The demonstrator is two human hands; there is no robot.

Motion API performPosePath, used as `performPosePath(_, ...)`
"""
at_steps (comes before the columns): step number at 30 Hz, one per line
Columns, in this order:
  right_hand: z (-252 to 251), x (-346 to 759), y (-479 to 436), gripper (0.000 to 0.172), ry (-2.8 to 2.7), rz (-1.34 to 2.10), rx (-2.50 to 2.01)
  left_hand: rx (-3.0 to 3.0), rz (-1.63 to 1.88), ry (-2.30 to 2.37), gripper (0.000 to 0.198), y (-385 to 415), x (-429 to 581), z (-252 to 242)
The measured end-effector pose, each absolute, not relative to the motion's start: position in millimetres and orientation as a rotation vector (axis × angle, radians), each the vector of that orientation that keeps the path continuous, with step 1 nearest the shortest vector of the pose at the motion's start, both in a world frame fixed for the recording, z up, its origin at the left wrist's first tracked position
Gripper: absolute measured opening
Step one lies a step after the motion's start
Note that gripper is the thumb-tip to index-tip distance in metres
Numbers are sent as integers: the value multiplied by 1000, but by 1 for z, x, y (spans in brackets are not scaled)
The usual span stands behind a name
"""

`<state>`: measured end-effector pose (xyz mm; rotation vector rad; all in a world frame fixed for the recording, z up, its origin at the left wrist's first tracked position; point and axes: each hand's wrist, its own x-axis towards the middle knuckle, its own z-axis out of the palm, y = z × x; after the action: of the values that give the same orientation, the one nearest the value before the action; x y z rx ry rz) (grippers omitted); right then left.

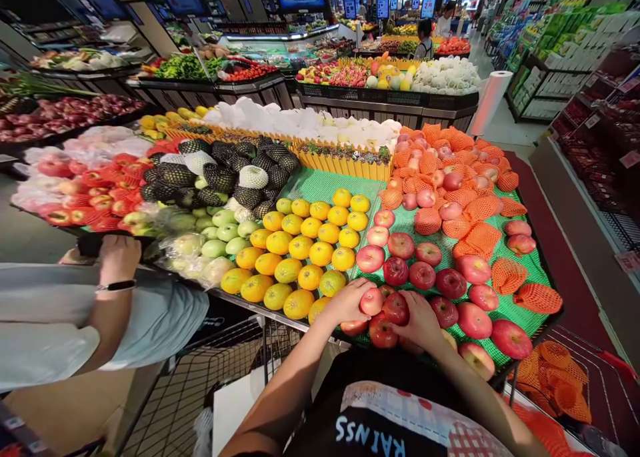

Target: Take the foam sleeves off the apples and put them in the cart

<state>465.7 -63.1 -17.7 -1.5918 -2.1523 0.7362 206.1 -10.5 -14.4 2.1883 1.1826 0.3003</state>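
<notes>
At the front edge of the fruit stand, my left hand (347, 305) is curled round a small pinkish-red apple (371, 301). Right beside it, my right hand (421, 320) has its fingers round a darker red apple (396, 307). The two apples sit close together, between my hands. Below them lies another red apple (383, 331), and one more (354, 327) shows under my left wrist. Loose apples (421, 275) spread over the green mesh liner (525, 310) behind and to the right. My right palm and thumb are partly hidden.
Rows of oranges (300, 247) lie left of the apples, with green apples (227, 231) beyond. Orange foam nets (480, 240) cover apples at the back right. A person's hand (119, 253) with a wristband is at the far left. Shopping carts (220, 360) stand below the stand's edge.
</notes>
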Motion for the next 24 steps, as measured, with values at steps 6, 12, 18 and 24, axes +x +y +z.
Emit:
performPosePath(6, -17, 470, -57, 83, -2174, 840, -1519, 2236, 269, 1066, 58, -11, 207, -9)
performPosePath(12, -24, 483, -53, 95, -2109, 1040, -1395, 2194, 268, 999, 73, -5, 204, -19)
performPosePath(18, -31, 498, -55, 95, -1967, 983, -1207, 2107, 244, 1084, 115, -1, 200, -41)
performPosePath(24, -14, 573, 4, 56, -1368, 468, -1737, 2024, 276, 1110, 121, 2, 194, -45)
